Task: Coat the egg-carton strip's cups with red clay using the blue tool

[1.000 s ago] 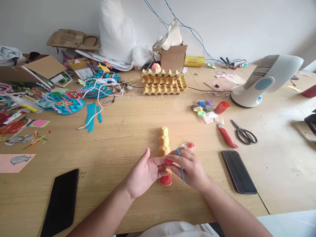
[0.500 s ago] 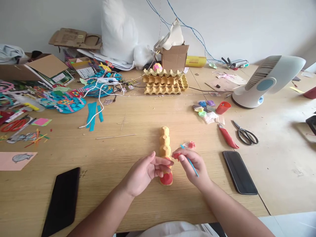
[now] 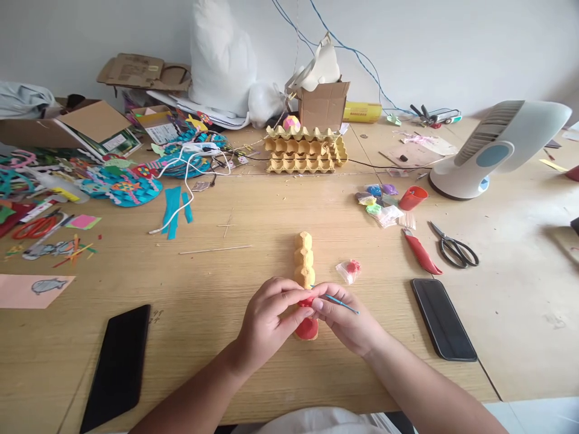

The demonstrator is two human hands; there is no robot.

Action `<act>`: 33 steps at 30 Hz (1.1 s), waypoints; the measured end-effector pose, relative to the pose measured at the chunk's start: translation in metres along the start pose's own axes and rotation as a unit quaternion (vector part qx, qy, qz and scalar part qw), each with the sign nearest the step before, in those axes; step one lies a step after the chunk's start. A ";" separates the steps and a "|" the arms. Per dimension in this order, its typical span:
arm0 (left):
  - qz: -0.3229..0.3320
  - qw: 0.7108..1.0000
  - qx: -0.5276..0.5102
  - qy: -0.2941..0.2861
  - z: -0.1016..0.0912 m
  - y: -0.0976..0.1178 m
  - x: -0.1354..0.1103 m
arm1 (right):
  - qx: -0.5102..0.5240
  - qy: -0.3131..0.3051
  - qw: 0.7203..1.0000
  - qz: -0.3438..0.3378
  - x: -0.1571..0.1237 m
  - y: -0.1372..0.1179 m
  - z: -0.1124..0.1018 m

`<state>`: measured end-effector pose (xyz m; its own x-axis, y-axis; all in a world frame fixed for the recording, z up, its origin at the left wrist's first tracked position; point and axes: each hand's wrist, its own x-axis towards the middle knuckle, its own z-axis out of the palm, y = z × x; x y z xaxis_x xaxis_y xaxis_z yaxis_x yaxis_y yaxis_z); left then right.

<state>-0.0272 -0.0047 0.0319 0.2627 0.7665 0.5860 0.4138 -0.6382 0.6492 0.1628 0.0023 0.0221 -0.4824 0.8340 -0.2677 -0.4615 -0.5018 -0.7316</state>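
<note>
A strip of yellow egg carton (image 3: 303, 256) lies on the table with its cups upside down, pointing away from me. Red clay (image 3: 307, 330) covers its nearest cup. Over the strip's near half, the fingertips of my left hand (image 3: 271, 316) and my right hand (image 3: 346, 316) meet around a small lump of red clay (image 3: 306, 301). My right hand also keeps a thin blue modelling tool (image 3: 342, 303) between its fingers, slanting across the palm. Both hands hide the cups beneath them. Right of the strip lies an open plastic wrapper with more red clay (image 3: 353, 267).
Bags of coloured clay (image 3: 373, 208), a red cup (image 3: 413, 198), a red-handled cutter (image 3: 423, 252), scissors (image 3: 456, 246) and a phone (image 3: 444, 319) lie to the right. A black tablet (image 3: 118, 361) is at left. Egg cartons (image 3: 301, 163) and a fan (image 3: 491, 150) stand behind.
My left hand has closed its spread fingers onto the red clay. My right hand has moved left and down to meet it, and the blue tool now lies flatter.
</note>
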 end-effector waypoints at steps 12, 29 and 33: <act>0.107 0.993 0.055 0.016 -0.002 0.000 -0.003 | -0.139 -0.054 0.989 0.004 -0.003 0.003 -0.007; 0.084 0.995 0.048 -0.004 0.003 -0.011 -0.004 | -0.260 -0.068 0.961 -0.060 -0.001 -0.012 -0.007; 0.082 0.995 0.060 -0.002 0.004 -0.012 -0.003 | -0.266 -0.067 0.960 -0.064 0.001 -0.010 -0.008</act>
<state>-0.0292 0.0010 0.0206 0.3392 0.6527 0.6775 0.4657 -0.7422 0.4819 0.1732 0.0100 0.0238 -0.5549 0.8261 -0.0983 -0.0953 -0.1806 -0.9789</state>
